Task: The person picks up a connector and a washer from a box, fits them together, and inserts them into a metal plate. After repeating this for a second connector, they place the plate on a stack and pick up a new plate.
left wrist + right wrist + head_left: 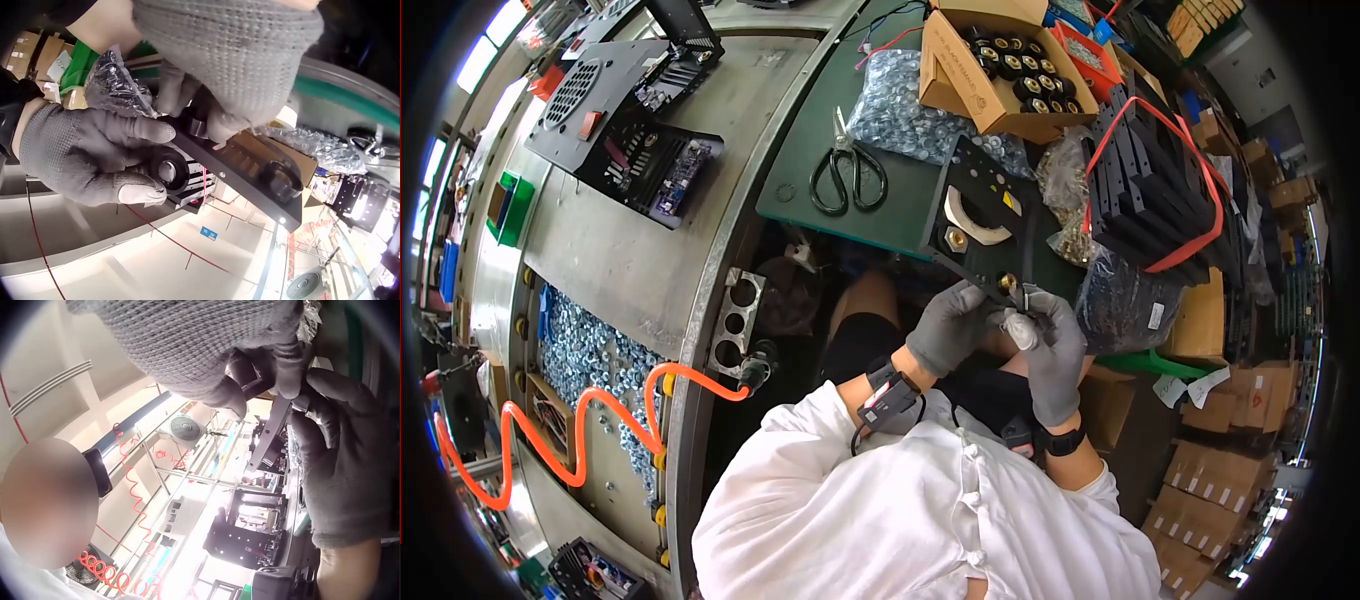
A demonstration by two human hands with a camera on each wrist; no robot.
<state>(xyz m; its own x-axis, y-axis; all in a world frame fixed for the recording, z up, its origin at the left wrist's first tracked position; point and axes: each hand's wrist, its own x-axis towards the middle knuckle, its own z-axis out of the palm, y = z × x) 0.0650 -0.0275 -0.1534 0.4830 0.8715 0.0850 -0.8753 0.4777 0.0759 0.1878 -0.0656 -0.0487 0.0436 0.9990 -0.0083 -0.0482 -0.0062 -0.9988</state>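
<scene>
Both hands wear grey gloves and meet at the near end of a black metal panel [992, 205]. My left hand [948, 328] grips the panel by its edge. The panel carries a pale curved piece [972, 222], a brass-coloured nut [955, 239] and another brass-coloured part [1006, 282] near my fingers. My right hand [1052, 350] pinches a black round fitting [170, 172] between thumb and fingers beside the panel's edge in the left wrist view. A second black round part [280, 181] sits on the panel farther along. The right glove has a whitish thumb tip.
A carton [960, 75] of black round fittings stands at the back of the green table [790, 200]. Near it lie a bag of small metal parts [900, 105] and scissors [847, 175]. Black panels [1145, 190] tied with red stand at right. An orange coiled hose [590, 400] hangs at left.
</scene>
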